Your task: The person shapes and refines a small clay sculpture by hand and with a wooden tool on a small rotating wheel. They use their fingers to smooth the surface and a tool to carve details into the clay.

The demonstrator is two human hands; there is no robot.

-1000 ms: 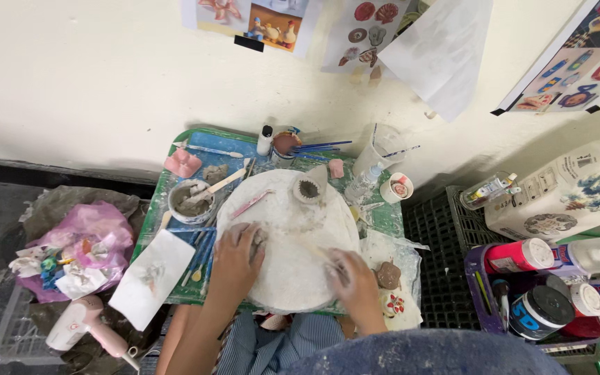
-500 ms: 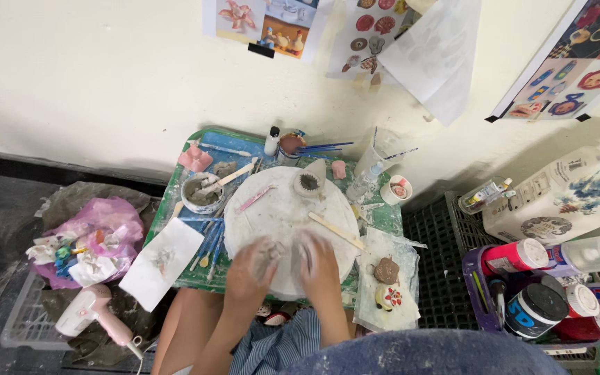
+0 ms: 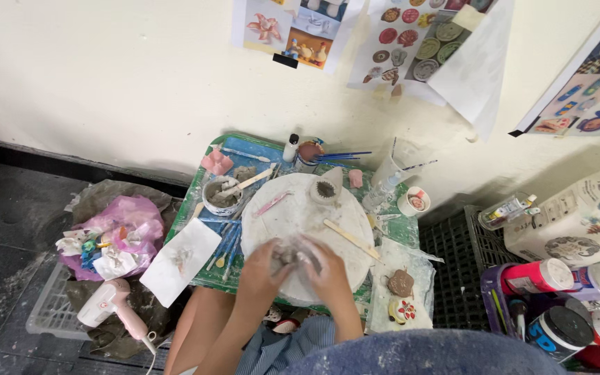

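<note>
Both hands meet over the near edge of a round white board (image 3: 300,215): left hand (image 3: 262,267) and right hand (image 3: 328,271), fingers curled inward around a small grey lump of clay (image 3: 287,255), which they press between them; the lump is mostly hidden by the fingers. On the board beyond the hands lie a flat wooden stick (image 3: 351,238), a pink tool (image 3: 272,203) and a small grey clay piece (image 3: 326,189) near the far rim. Left of the board stands a small bowl (image 3: 221,194) holding grey slurry with a wooden tool leaning in it; beside it a row of blue-handled brushes (image 3: 225,244) and a white sheet of paper (image 3: 180,261). At the far edge stand a white bottle (image 3: 290,148), a pink moulded piece (image 3: 217,161) and a clear plastic cup (image 3: 392,170). To the right lie a brown clay disc (image 3: 401,282) and a painted shell-like piece (image 3: 404,310) on a plastic sheet. All this sits on a small green table (image 3: 206,274) against a cream wall hung with picture sheets. On the dark floor to the left lie a pink bag (image 3: 130,215) of scraps and a white hair dryer (image 3: 109,304); to the right, a black crate (image 3: 453,257) and paint jars (image 3: 539,276).
</note>
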